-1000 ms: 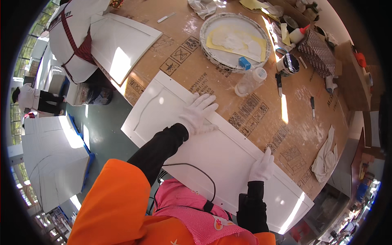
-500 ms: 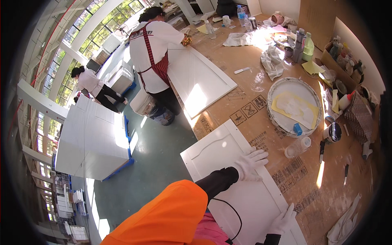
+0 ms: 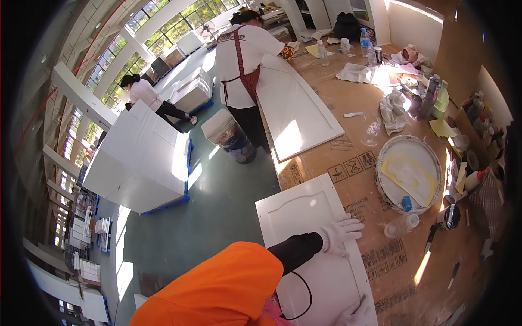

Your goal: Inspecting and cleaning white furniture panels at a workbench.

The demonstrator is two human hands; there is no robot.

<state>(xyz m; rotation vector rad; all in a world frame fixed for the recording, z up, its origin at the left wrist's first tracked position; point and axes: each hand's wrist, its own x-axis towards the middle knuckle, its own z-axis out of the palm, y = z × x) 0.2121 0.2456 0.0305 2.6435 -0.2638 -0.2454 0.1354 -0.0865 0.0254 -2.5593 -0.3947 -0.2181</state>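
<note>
- Sunlit workshop with tall windows and a green floor; a long worktop [image 3: 348, 108] covered in brown cardboard sheeting runs along the right.
- On its near end lies a white panelled cabinet door [image 3: 304, 212], flat, its left edge at the worktop's edge.
- Left hand [image 3: 340, 232], in a white glove with a black sleeve, lies flat on the door's right edge — fingers spread, palm down, closed around nothing.
- Right hand [image 3: 356, 314], also white-gloved, sits at the bottom rim of the view on the door's near right part; it seems to press the surface too, but whether its fingers are spread or curled I cannot tell.
- Just right of the door stands a clear plastic bottle [image 3: 399, 225]; beyond it a round white tray [image 3: 410, 174] holding a yellow sheet.
- Farther along, a person in a white shirt and red apron [image 3: 242, 60] bends over a second long white door panel [image 3: 296, 108]; another person stands by a stack of white boards [image 3: 138, 157] on the floor.
- Judged from the flat palms, the step in hand looks like steadying or feeling over the door's surface — no tool is held. Any next move would call for even pressure, keeping the panel from sliding off the edge.
</note>
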